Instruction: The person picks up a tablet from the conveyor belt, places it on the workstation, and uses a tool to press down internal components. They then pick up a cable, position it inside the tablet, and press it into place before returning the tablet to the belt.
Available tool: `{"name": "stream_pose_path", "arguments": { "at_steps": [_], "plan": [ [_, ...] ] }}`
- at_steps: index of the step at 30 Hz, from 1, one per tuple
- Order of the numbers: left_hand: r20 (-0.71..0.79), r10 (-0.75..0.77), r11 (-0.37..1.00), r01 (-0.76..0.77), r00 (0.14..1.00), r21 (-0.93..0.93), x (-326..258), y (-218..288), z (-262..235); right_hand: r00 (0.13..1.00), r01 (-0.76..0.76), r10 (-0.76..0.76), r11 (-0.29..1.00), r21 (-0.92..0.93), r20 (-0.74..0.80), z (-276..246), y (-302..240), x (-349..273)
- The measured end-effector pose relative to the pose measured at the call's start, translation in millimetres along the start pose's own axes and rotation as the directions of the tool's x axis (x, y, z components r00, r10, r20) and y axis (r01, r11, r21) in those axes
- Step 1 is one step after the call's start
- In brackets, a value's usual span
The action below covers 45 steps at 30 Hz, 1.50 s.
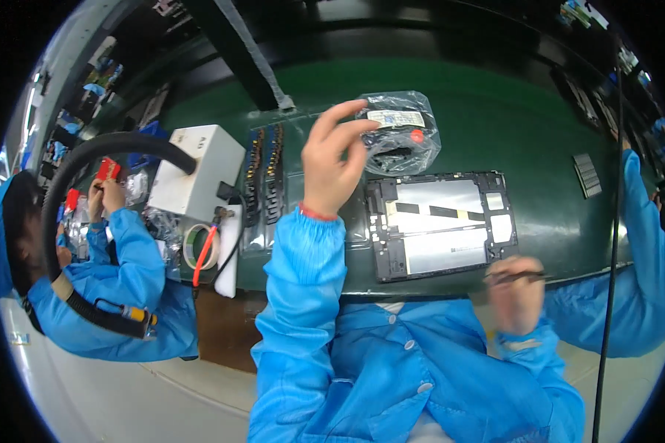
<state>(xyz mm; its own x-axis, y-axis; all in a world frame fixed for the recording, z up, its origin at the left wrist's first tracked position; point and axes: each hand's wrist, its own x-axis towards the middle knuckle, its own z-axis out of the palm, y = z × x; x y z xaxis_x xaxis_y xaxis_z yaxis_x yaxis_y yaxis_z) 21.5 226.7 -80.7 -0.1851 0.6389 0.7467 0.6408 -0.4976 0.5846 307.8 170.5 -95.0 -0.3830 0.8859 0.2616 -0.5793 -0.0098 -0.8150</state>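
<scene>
"Tablet (442,235), one, cover off, innards exposed. Location?"

"On the green bench (488,133), flat, close to the near edge; clear plastic bag (400,139) just beyond its far side, contact undetermined."

"Hands?"

"Left hand (334,164): raised at the bag's left side, fingers loosely curled and parted from the thumb, nothing visible in its grasp; touch on the plastic cannot be told. Right hand (518,297): blurred, fingers closed round a slim dark tool (504,278), by the tablet's near right corner."

"Hazards, with causes?"

"Three, by judgement. Tool tip: a careless swing over the tablet could scratch or pierce the silver panels (436,255), probably battery, which lie uncovered. Bag: if tugged nearer, loose plastic could drag across exposed parts and catch. Bench edge: a knock from the far side could push the tablet into overhang."

"Orientation?"

"Inner face upward. Long axis roughly left to right, the right end canted slightly toward the far side; short sides run near to far. Which end counts as the tablet's top: undetermined."
</scene>
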Motion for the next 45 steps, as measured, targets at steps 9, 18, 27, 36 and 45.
{"name": "stream_pose_path", "arguments": {
  "at_steps": [9, 18, 27, 36, 45],
  "plan": [
    [-0.64, -0.638, 0.747, 0.14, 0.429, -0.65, -171, 67, -124, 0.367, -0.922, 0.741, 0.209, 0.326, 0.562, 186, 146, 5],
    [-0.68, -0.731, 0.678, -0.051, 0.058, -0.733, -259, 34, -226, 0.204, -0.978, 0.804, 0.19, 0.083, 0.559, 298, 272, -44],
    [-0.711, -0.697, 0.706, -0.084, 0.093, -0.703, -275, 22, -244, 0.064, -0.996, 0.743, 0.006, 0.09, 0.666, 316, 302, -51],
    [-0.73, -0.671, 0.726, -0.084, 0.131, -0.683, -258, 22, -235, 0.151, -0.988, 0.761, 0.096, 0.121, 0.631, 310, 273, -38],
    [-0.464, -0.736, 0.617, 0.208, 0.493, -0.759, -174, 74, -94, 0.749, -0.648, 0.543, 0.719, 0.251, 0.38, 113, 80, -12]
  ]
}}
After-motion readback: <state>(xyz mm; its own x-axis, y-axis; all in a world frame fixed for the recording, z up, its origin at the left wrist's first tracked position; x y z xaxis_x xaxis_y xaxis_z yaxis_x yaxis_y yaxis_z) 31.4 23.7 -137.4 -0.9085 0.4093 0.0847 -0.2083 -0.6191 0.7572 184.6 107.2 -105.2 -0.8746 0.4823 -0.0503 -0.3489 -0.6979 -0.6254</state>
